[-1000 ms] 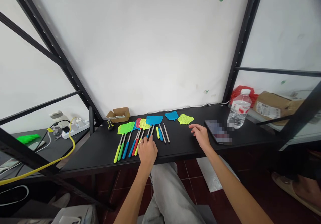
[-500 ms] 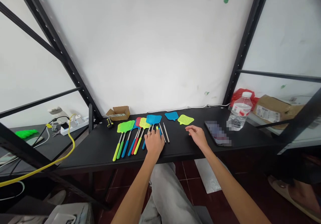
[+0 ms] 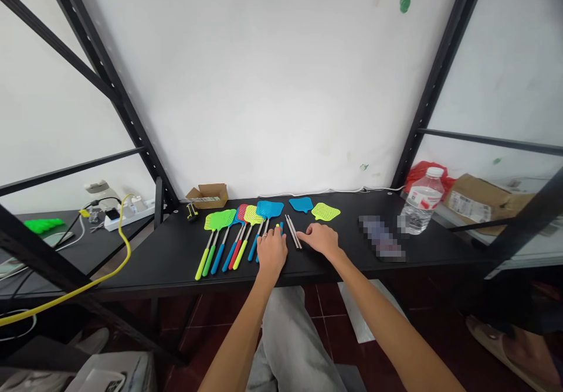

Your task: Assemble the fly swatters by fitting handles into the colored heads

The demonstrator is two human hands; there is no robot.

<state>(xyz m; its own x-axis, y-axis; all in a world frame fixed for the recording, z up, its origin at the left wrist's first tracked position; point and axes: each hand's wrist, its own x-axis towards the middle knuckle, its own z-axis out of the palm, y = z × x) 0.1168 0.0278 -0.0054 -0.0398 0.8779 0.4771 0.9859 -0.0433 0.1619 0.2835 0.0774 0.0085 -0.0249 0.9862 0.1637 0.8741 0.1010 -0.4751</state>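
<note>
My left hand [image 3: 271, 251] is wrapped over loose blue and yellow-green fly swatter handles [image 3: 281, 226]; only their tips show past the fingers. Beside it, thin metal rods [image 3: 292, 231] lie together on the black table. My right hand [image 3: 322, 238] is at the rods' right side, thumb apart from the bent fingers and close to the rods' lower ends. To the left, several assembled fly swatters [image 3: 224, 245] with green, yellow, red and blue parts lie in a row. A loose blue swatter head [image 3: 301, 204] and a yellow-green swatter head [image 3: 326, 211] lie behind my right hand.
A small open cardboard box [image 3: 207, 196] and a black-and-yellow object [image 3: 192, 211] are at the back left. A phone [image 3: 382, 239] and a water bottle [image 3: 422, 201] stand to the right. A yellow cable [image 3: 125, 251] crosses the left side; black shelf posts [image 3: 433, 81] frame the table.
My right hand has moved left from below the yellow-green head to the rods. The rods now lie closer together. My left hand stays over the handles.
</note>
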